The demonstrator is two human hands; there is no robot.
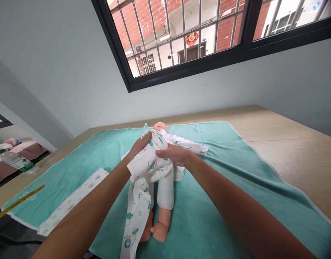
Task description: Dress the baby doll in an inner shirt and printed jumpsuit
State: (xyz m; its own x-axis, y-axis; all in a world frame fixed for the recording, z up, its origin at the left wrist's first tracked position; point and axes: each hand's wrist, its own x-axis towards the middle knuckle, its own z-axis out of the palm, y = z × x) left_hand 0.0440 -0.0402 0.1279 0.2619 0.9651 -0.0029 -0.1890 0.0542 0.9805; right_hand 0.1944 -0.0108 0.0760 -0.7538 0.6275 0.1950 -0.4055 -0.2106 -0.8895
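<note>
A baby doll [160,126] lies on its back on a teal towel [221,172], head toward the window and bare feet toward me. It wears a white printed garment [149,162], loose over its trunk, with one trouser leg trailing empty beside its left leg. My left hand [139,145] pinches the garment's edge at the doll's chest and shoulder. My right hand [174,154] grips the cloth on the doll's other side, fingers closed on the fabric.
A folded white printed cloth [73,199] lies on the towel at the left. The towel covers a wooden table [289,144] against a grey wall under a barred window [187,36]. A plastic bottle [18,162] stands off to the far left.
</note>
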